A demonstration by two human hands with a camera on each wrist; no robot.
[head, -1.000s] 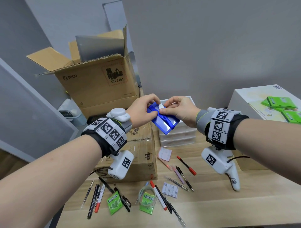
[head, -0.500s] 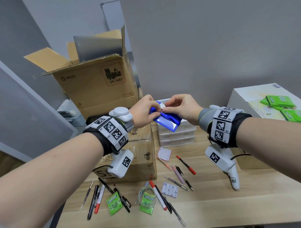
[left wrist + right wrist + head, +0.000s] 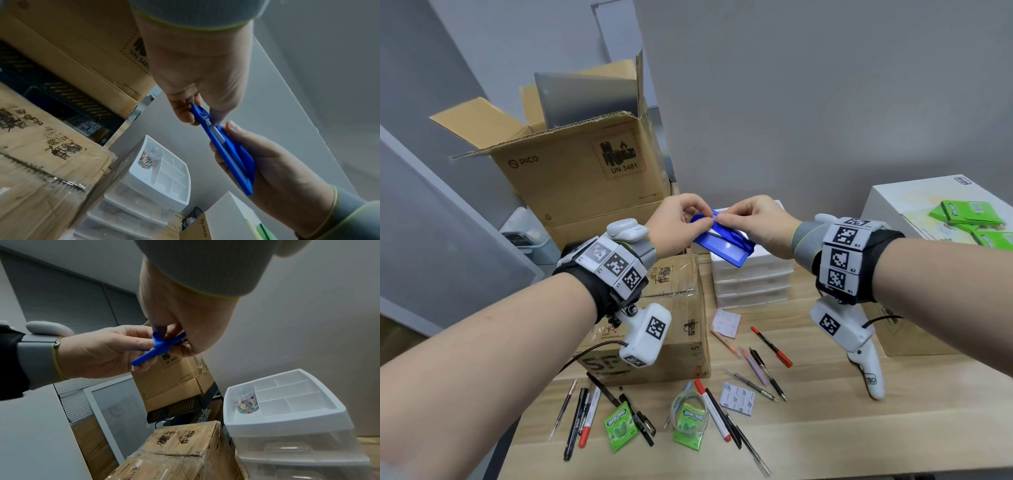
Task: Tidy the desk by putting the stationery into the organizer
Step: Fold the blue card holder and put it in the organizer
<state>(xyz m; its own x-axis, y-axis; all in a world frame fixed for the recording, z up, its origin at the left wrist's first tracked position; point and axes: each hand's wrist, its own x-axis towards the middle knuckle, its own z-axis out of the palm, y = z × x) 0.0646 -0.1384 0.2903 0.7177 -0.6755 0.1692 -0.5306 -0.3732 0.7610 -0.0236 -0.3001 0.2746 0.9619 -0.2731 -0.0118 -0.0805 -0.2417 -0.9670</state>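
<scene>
A flat blue plastic case [image 3: 726, 245] hangs in the air above the white organizer [image 3: 753, 274]. My left hand [image 3: 703, 219] pinches its far end between thumb and fingers. My right hand [image 3: 722, 219] pinches a small part at that same end. In the left wrist view the blue case [image 3: 226, 151] lies along the right hand's fingers [image 3: 236, 146]. The organizer's top tray [image 3: 287, 418] has several compartments, and a clear jar of coloured clips [image 3: 245, 400] lies in one. Several pens [image 3: 770, 346] lie loose on the wooden desk [image 3: 859, 438].
Two green gum packs [image 3: 621, 428] and paper packets [image 3: 738, 399] lie among more pens [image 3: 582, 414] near the front edge. A small cardboard box [image 3: 674, 318] stands left of the organizer, a large open box [image 3: 585, 178] behind it. A white box [image 3: 914, 205] with green packs is at the right.
Both hands have lifted the blue case slightly and tipped it flatter over the organizer. Their fingertips have drawn together at its far end.
</scene>
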